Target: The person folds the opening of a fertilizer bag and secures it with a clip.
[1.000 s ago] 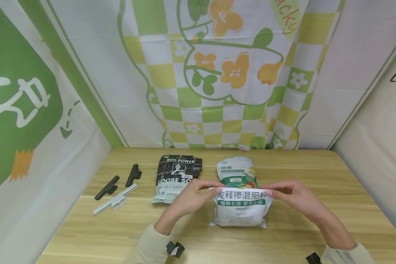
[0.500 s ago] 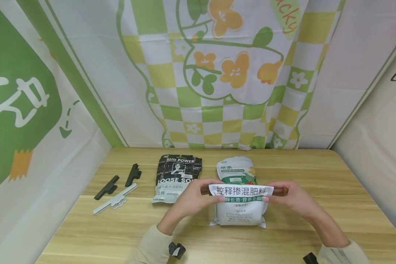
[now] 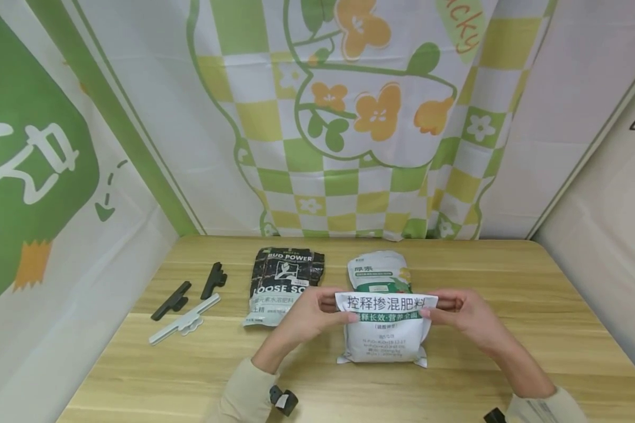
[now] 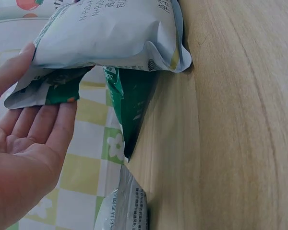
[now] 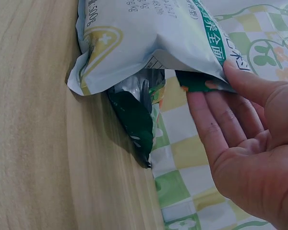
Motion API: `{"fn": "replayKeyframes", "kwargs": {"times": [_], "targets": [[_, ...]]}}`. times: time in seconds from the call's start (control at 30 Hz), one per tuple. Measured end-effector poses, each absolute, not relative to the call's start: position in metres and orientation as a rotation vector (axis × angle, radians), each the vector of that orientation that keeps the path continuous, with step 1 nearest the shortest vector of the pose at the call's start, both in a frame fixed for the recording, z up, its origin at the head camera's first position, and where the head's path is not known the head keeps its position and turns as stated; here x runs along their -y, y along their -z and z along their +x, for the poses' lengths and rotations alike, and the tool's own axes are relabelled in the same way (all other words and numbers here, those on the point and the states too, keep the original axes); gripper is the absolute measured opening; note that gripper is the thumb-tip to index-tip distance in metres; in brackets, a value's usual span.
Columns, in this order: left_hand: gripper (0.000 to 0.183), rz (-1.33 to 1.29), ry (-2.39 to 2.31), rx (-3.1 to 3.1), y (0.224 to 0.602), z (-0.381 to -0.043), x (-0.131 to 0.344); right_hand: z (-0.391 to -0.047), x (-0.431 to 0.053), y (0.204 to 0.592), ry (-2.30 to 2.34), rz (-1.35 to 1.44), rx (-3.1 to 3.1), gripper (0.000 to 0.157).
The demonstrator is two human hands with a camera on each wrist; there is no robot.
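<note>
Checkered cloth (image 3: 307, 188) hung behind the table (image 3: 508, 276). White bag (image 3: 386, 343) rested on the table in front of you. Your left hand (image 3: 314, 314) pinched its upper left side, thumb in front, fingers behind; your right hand (image 3: 468, 317) pinched the upper right side likewise. Green-and-white bag (image 3: 373, 273) lay behind; black bag (image 3: 280, 279) to the left, then two black clips (image 3: 171, 301) and one white clip (image 3: 185, 320).
</note>
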State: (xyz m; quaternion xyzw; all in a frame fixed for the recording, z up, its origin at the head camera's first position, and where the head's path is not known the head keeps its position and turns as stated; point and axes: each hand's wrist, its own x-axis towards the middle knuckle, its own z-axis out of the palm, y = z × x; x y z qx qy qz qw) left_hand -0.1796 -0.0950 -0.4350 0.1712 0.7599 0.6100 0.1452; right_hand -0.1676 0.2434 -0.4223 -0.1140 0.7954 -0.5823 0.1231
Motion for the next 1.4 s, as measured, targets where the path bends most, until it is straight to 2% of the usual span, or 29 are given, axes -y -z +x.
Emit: {"fn": "replayKeyframes", "kwargs": {"times": [0.27, 0.67, 0.97, 1.4], "targets": [[0.039, 0.48, -1.766, -2.174, 0.436, -0.18, 0.095, -0.169, -0.243, 0.425, 1.764, -0.419, -2.241, 0.046], [0.034, 0.481, -1.799, -2.105, 0.442, -0.184, 0.098, -0.17, -0.243, 0.432, 1.749, -0.464, -2.177, 0.046], [0.032, 0.342, -1.781, -2.038, 0.451, -0.188, 0.102, -0.172, -0.237, 0.44, 1.769, -0.36, -2.097, 0.051], [0.028, 0.319, -1.729, -2.036, 0.452, -0.191, 0.109, -0.172, -0.229, 0.445, 1.869, -0.144, -2.032, 0.059]]}}
